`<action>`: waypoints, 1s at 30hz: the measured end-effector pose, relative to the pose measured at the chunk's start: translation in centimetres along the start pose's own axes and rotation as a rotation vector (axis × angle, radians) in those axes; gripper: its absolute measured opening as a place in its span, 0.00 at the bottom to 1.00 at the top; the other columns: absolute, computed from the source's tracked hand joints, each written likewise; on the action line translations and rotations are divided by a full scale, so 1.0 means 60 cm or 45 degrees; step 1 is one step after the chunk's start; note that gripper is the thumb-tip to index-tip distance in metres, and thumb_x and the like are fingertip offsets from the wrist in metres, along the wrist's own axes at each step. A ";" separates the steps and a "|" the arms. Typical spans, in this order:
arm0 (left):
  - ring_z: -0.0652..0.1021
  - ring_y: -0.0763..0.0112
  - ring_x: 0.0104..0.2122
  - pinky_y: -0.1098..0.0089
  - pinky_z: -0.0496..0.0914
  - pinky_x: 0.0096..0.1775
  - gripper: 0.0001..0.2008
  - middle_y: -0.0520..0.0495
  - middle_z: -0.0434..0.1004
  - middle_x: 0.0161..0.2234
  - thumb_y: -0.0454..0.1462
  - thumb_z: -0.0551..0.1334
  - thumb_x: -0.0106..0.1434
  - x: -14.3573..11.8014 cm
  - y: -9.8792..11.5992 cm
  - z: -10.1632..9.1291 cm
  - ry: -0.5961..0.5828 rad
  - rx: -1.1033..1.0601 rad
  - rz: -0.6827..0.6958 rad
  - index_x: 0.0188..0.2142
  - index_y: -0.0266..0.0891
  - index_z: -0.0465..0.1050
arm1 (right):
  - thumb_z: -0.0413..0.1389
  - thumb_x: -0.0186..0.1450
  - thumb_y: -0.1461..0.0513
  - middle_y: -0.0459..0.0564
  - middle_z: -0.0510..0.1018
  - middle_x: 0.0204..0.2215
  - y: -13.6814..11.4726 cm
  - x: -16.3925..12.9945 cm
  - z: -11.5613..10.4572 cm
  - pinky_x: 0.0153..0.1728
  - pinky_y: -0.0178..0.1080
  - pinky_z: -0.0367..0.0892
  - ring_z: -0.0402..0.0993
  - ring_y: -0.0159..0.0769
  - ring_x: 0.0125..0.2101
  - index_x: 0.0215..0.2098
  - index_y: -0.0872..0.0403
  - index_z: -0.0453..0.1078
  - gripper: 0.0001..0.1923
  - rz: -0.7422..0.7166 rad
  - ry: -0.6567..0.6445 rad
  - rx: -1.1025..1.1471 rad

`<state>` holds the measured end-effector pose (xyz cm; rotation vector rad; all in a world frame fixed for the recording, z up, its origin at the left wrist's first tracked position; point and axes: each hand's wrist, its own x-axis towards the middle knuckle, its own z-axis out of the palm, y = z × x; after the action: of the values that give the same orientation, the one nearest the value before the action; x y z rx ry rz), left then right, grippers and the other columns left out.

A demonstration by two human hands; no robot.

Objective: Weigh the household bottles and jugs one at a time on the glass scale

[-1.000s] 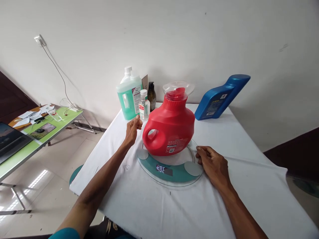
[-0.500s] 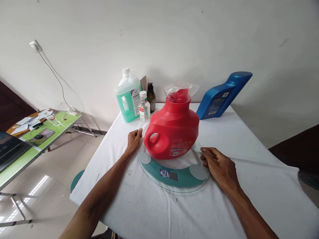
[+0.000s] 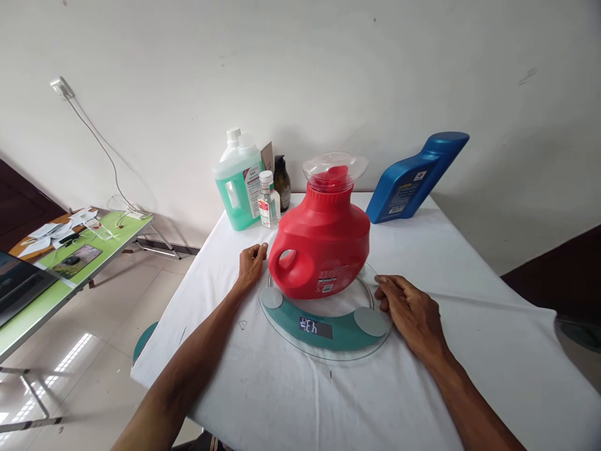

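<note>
A round glass scale with a teal band and a lit digital display lies on the white cloth. On it stands a large red jug, its handle loop facing left. A clear, dish-like plastic piece sits over the jug's neck, and something red shows through it. My left hand is closed at the scale's left rim, thumb and forefinger together. At the right rim, my right hand pinches the glass edge between thumb and curled fingers. Both hands are apart from the jug.
Behind on the left stand a jug of green liquid, a small clear bottle and a dark pump bottle. A blue slanted bottle stands at the back right, near the wall. Left is a green table.
The digits on the scale's display differ from before. The view has shifted slightly; both hands and the red jug keep their places relative to the scale.
</note>
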<state>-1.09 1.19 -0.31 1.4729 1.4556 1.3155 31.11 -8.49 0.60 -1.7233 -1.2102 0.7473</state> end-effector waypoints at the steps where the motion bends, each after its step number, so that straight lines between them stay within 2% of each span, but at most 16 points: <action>1: 0.57 0.74 0.26 0.70 0.52 0.29 0.28 0.54 0.57 0.22 0.58 0.62 0.64 0.000 0.000 0.000 0.000 -0.002 -0.001 0.20 0.41 0.59 | 0.54 0.65 0.42 0.49 0.78 0.23 0.000 0.000 0.000 0.30 0.42 0.68 0.73 0.40 0.24 0.32 0.47 0.74 0.20 -0.004 0.001 0.005; 30: 0.57 0.74 0.26 0.70 0.52 0.29 0.28 0.54 0.55 0.22 0.57 0.63 0.63 -0.001 0.001 0.001 0.011 0.007 -0.004 0.20 0.41 0.58 | 0.56 0.66 0.41 0.49 0.80 0.24 0.011 0.005 0.001 0.29 0.41 0.70 0.75 0.39 0.23 0.35 0.48 0.76 0.21 -0.055 0.006 0.004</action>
<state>-1.01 1.13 -0.27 1.4698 1.4676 1.3183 31.42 -8.26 0.01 -1.6899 -1.2384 0.7185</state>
